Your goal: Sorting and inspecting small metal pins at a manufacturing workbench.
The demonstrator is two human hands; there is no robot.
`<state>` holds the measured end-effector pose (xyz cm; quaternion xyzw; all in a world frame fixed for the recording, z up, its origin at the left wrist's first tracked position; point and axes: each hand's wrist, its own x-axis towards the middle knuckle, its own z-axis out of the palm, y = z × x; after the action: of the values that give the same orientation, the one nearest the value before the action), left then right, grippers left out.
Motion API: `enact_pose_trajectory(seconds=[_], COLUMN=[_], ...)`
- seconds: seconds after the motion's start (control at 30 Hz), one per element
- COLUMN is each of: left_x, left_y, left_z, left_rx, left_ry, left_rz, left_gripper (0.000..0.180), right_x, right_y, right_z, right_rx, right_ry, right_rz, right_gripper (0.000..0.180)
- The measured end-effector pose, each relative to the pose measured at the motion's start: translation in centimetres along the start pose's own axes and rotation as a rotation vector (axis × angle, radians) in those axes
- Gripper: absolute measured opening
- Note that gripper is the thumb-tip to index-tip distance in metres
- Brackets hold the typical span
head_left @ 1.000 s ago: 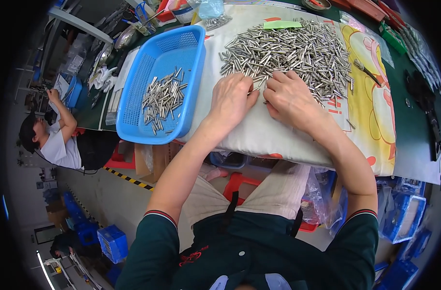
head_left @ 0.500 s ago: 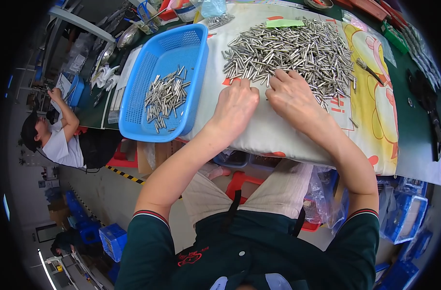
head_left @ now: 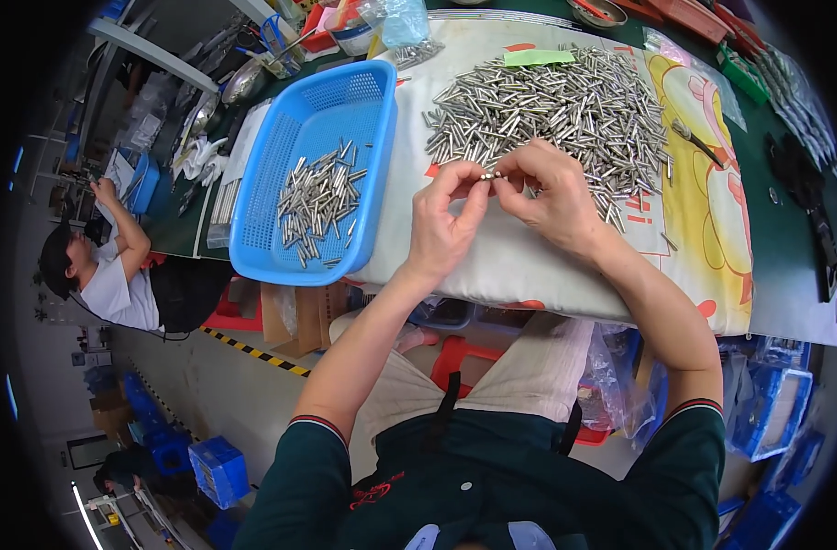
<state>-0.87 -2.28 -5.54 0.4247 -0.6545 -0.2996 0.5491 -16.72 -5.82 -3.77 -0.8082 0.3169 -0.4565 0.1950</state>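
Close together in front of the pile, my left hand (head_left: 444,220) and my right hand (head_left: 556,194) meet at the fingertips. Each pinches short metal pins (head_left: 491,176) between thumb and forefinger; only the bright pin ends show. Just beyond them spreads a large pile of silvery metal pins (head_left: 547,105) on a printed cloth (head_left: 409,243). A strip of green paper (head_left: 539,58) lies on the far part of the pile. To the left, a blue plastic basket (head_left: 240,220) holds a smaller heap of the same pins (head_left: 318,206).
A brush (head_left: 696,142) lies on the cloth's yellow right side, with a loose pin (head_left: 669,241) nearer me. A clear bag of pins (head_left: 417,53) stands behind the basket. At the far left another person (head_left: 116,266) works at the green table.
My hands have turned from knuckles-up at the pile's near edge to fingertips together, drawn slightly back, with pin ends now showing between them. The view has shifted slightly.
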Motion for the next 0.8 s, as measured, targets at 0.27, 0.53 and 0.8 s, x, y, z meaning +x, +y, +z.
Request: enact_pose_trajectory(seconds=[0.27,0.53,0.8], left_x=[-0.13,-0.07,-0.04], left_y=[-0.19,-0.21,-0.05], left_z=[-0.36,-0.4,-0.57], left_rx=[-0.07,-0.107,-0.33], left_ry=[-0.003,-0.01,-0.055], left_rz=[-0.027,-0.019,-0.197], left_gripper=[0.009,0.008,0.008], right_x=[-0.29,-0.2,-0.32], right_y=[0.34,-0.21,-0.29], right_z=[0.75,0.65,0.46], right_rx=[0.052,0.03,0.077], right_ry=[0.03,0.037,-0.01], right_rz=[-0.071,-0.066,0.067], right_gripper=[0.014,0.013,0.01])
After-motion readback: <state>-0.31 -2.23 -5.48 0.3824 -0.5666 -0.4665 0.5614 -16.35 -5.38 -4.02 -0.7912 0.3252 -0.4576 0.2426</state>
